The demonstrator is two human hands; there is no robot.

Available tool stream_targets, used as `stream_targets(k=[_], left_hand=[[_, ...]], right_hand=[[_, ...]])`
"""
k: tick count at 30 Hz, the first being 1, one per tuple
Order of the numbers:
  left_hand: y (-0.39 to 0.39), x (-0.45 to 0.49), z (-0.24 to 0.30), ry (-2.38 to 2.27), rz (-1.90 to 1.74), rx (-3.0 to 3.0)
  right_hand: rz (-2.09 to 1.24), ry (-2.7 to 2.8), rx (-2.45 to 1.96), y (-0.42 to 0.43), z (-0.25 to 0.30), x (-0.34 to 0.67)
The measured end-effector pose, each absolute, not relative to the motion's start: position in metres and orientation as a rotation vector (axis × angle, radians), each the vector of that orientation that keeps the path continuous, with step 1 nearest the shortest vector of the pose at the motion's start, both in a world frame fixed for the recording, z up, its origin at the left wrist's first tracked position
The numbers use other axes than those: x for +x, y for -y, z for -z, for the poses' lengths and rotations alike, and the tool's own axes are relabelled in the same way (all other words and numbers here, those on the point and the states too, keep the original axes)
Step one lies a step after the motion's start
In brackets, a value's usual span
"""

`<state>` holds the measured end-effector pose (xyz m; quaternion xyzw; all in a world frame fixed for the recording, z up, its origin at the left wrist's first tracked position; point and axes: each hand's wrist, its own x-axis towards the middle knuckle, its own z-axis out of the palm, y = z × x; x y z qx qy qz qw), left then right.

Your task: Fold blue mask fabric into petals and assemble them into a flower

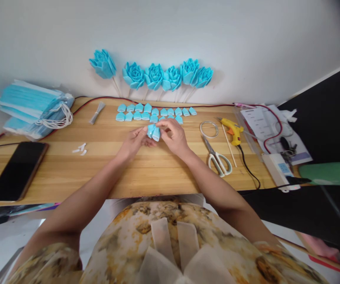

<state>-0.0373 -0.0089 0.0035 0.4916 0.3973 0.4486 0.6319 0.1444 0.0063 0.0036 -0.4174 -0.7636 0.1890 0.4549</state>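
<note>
Over the middle of the table, a small blue flower piece (153, 132), made of folded petals, is between my two hands. My left hand (134, 142) grips it from the left, thumb on top. From the right, the curled fingers of my right hand (174, 136) close on its upper right edge. Part of the piece is hidden behind the fingers. Just beyond lie two rows of folded blue petals (137, 116) with white lower edges. Several finished blue flowers (153, 77) on thin sticks lean along the wall behind.
Right of my hands lie scissors (217, 158), a ring of tape (209, 129), a stick (229, 146), a yellow glue gun (231, 130) and a power strip (279, 169). Leftward are blue masks (30, 104), a tie bundle (97, 113), white scraps (82, 148) and a phone (17, 170).
</note>
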Motion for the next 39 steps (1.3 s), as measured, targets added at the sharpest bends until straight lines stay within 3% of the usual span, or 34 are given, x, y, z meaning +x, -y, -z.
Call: stream_targets(k=[29,39], left_hand=[[0.006,-0.038,-0.003,-0.919,-1.037,1.093],[0.006,-0.040,-0.003,-0.988,-1.068,1.190]], right_hand=[[-0.219,2.060,-1.007,-0.003,-0.004,0.143],[-0.890,1.836,-0.947,-0.004,-0.013,0.146]])
